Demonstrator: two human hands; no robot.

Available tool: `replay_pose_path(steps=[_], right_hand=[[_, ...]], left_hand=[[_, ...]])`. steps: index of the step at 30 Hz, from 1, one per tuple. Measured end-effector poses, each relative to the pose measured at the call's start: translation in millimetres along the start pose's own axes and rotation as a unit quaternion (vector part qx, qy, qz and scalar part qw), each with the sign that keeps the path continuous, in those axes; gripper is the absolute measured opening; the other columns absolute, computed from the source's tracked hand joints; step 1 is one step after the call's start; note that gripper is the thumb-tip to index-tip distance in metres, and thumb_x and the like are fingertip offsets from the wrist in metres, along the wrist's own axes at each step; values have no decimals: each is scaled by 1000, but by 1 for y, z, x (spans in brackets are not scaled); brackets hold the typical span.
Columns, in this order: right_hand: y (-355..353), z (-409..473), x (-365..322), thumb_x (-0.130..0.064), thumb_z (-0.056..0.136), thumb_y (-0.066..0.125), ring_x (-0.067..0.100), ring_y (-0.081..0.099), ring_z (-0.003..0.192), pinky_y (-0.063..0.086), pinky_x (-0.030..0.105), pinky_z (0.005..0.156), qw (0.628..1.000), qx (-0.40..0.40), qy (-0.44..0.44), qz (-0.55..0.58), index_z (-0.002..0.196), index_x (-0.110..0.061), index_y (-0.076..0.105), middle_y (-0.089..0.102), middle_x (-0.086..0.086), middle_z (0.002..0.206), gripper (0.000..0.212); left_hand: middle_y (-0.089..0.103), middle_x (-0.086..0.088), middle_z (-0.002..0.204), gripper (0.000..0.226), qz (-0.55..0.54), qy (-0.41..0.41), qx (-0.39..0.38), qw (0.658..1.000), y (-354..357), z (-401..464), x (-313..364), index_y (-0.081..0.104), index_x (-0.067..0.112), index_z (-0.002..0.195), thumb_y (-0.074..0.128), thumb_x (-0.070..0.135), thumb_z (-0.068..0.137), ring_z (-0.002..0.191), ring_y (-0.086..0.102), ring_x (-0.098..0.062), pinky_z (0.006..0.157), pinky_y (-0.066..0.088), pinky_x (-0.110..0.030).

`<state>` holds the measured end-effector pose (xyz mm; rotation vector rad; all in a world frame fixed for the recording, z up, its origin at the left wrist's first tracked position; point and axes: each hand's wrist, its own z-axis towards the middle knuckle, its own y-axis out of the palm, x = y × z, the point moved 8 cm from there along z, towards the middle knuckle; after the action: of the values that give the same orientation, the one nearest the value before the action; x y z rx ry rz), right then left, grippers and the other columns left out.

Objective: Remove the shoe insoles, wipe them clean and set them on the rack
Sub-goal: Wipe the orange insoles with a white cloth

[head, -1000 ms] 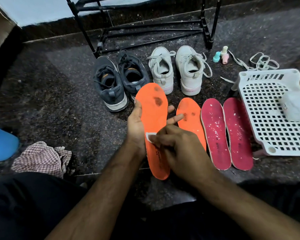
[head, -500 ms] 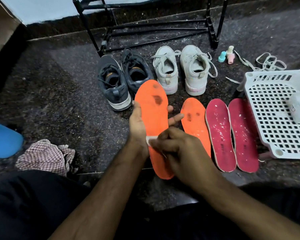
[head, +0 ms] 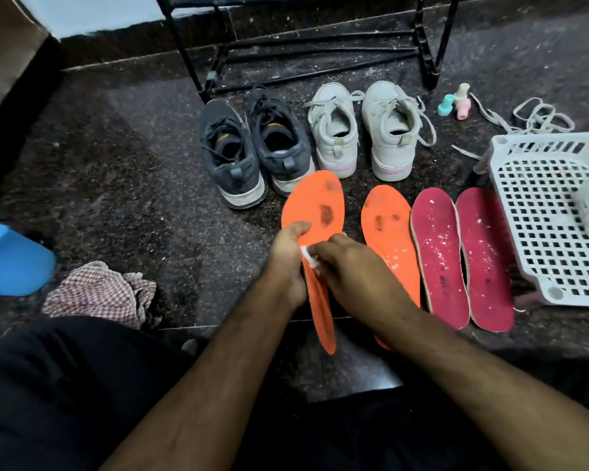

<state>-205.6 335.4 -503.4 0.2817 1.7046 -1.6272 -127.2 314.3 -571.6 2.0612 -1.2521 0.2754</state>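
My left hand (head: 288,258) grips a stained orange insole (head: 315,212) by its left edge, holding it raised off the floor and bent lengthwise. My right hand (head: 352,266) pinches a small white wipe (head: 307,254) against the insole's middle. A second orange insole (head: 388,239) lies flat on the floor just right of it, then two red insoles (head: 437,253) (head: 483,256) speckled white. A black metal rack (head: 306,49) stands at the back wall.
A dark pair of sneakers (head: 252,147) and a white pair (head: 361,130) stand behind the insoles. A white perforated basket (head: 541,212) lies at right, loose laces (head: 531,117) and small bottles (head: 454,102) behind it. A checked cloth (head: 97,294) and a blue object (head: 9,256) sit at left.
The held orange insole has curled lengthwise, its lower half now edge-on. My right index finger, earlier stretched out, has folded in with the wipe.
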Motion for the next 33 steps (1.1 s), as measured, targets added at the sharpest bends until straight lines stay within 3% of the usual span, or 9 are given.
replay_pose_path(steps=[3, 9, 12, 14, 16, 20, 22, 28, 33], right_hand=[[6, 1, 10, -17, 86, 64, 30, 63, 93, 50, 43, 79, 999, -19, 20, -26, 107, -24, 61, 62, 3, 100, 23], [-6, 1, 22, -13, 84, 63, 27, 61, 91, 51, 42, 77, 999, 16, 42, -24, 100, -23, 61, 59, 0, 97, 19], [-7, 1, 28, -14, 85, 63, 26, 61, 93, 52, 43, 77, 998, 7, 55, -27, 102, -25, 61, 59, 0, 99, 20], [-7, -1, 28, -15, 86, 63, 26, 61, 95, 51, 42, 77, 998, -4, 51, -41, 104, -26, 62, 59, 0, 100, 21], [-6, -1, 27, -15, 87, 63, 26, 61, 96, 51, 42, 77, 997, -14, 42, -55, 105, -26, 65, 59, 0, 100, 21], [3, 4, 25, -15, 86, 63, 27, 62, 95, 51, 42, 76, 996, -31, 30, -82, 104, -25, 69, 61, 1, 96, 22], [12, 4, 21, -15, 87, 61, 30, 63, 93, 52, 44, 75, 994, -49, 10, -93, 104, -24, 71, 60, 4, 96, 22], [16, 17, 17, -27, 89, 51, 32, 64, 91, 49, 39, 71, 990, -45, -23, -133, 112, -22, 71, 61, 8, 102, 31], [25, 29, 24, -25, 84, 57, 33, 68, 93, 55, 39, 75, 990, -70, -14, -126, 106, -23, 78, 69, 7, 107, 30]], left_hand=[[64, -8, 70, 32, 48, 2, 54, 997, -12, 2, -7, 65, 7, 91, 45, 31, 99, 56, 62, -21, 55, 52, -25], [69, -16, 83, 2, 122, 165, 144, 968, -26, 0, 9, 69, 8, 92, 67, 6, 93, 67, 64, -27, 68, 55, -39], [73, -14, 97, 21, 214, 236, 181, 930, -36, -6, 23, 66, 13, 96, 81, 20, 82, 86, 71, -35, 82, 59, -51], [69, -14, 111, 52, 398, 249, 247, 848, -43, -20, 38, 58, 17, 109, 84, 41, 71, 103, 67, -34, 90, 56, -51], [53, -16, 131, 70, 608, 258, 264, 703, -36, -40, 54, 45, 15, 137, 78, 38, 79, 124, 52, -35, 104, 46, -47], [45, 0, 148, 58, 849, 334, -29, 409, 15, -59, 66, 41, 30, 149, 58, 19, 94, 134, 44, -25, 110, 39, -46], [37, 3, 158, 60, 894, 299, -110, 315, 10, -53, 67, 43, 30, 149, 63, 24, 92, 140, 37, -25, 113, 36, -45], [-7, -5, 168, 139, 923, 163, -141, 319, -12, 8, 42, -2, 22, 160, 87, 59, 61, 153, -5, -36, 124, 13, -49], [-22, 3, 166, 153, 921, 176, -156, 310, -20, 30, 38, -11, 26, 159, 80, 78, 47, 153, -14, -25, 121, 12, -60]])
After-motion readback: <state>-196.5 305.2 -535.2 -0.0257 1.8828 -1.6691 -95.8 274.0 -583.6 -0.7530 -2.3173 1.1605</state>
